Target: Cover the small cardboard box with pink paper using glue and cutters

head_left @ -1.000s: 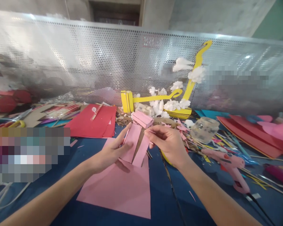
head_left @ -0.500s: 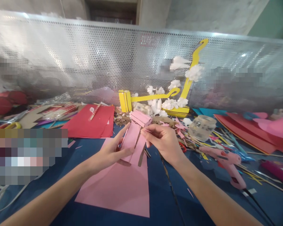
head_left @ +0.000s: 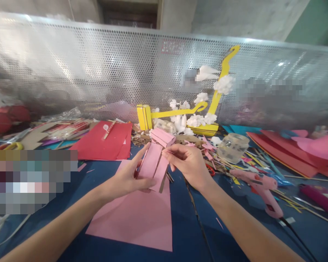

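Note:
A pink paper-covered cardboard piece (head_left: 150, 162) with long panels and a small folded box-like part (head_left: 163, 137) at its far end is tilted up in front of me. My left hand (head_left: 127, 176) grips it from the left, thumb across the front and fingers along the side and behind. At the right edge, thumb and index finger of my right hand (head_left: 184, 160) pinch the pink panel near the top; some fingertips are hidden behind it. Brown cardboard shows along the panel's edge. Beneath lies a flat sheet of pink paper (head_left: 136, 222) on the blue table.
A pink glue gun (head_left: 262, 187) with a black cord lies right. Red sheets (head_left: 104, 140) lie at the back left, a clear tape roll (head_left: 233, 147) at the back right. Yellow cutouts with white flowers (head_left: 196, 120) stand before a perforated metal screen (head_left: 120, 69). Scraps surround them.
My left thumb has slid slightly lower on the pink cardboard piece. My right hand keeps its pinch at the right edge, almost unmoved.

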Tool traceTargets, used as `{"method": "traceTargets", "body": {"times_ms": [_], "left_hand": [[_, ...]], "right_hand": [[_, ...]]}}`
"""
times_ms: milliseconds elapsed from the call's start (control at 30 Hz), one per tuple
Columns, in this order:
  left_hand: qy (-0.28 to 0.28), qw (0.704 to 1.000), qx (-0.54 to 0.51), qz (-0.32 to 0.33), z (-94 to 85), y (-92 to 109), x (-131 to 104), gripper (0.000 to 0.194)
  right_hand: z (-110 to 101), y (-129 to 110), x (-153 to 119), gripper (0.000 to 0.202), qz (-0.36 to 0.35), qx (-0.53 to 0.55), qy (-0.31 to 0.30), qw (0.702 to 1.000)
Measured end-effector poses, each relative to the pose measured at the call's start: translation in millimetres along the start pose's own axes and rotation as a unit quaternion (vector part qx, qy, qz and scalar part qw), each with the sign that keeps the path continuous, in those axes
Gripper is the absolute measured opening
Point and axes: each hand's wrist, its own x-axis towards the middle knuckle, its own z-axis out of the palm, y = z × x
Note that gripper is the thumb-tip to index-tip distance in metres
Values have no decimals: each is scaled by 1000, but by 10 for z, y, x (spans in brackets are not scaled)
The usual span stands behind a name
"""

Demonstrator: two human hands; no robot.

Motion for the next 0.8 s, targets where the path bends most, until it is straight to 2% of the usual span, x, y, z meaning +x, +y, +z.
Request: {"method": "traceTargets", "body": {"times_ms": [100, 200, 300, 433, 633, 800], "left_hand": [[-13, 998, 43, -49, 23, 47, 2, 99], [9, 996, 57, -63, 47, 76, 21, 93], [25, 996, 58, -63, 44, 69, 44, 93], [36, 996, 57, -52, 14, 48, 49, 95], [19, 995, 87, -45, 47, 80, 15, 94], [4, 993, 105, -50, 60, 98, 1, 90]], "right_hand": [[2, 18, -2, 33, 5, -4, -1, 1000], [0, 23, -10, 38, 12, -11, 10, 1000], [-7, 9, -19, 42, -11, -40, 33, 999], [-13, 2, -19, 32, -33, -63, 49, 996], [-3, 10, -6, 16, -49, -83, 75, 993], [1, 9, -8, 12, -51, -101, 79, 990]]}}
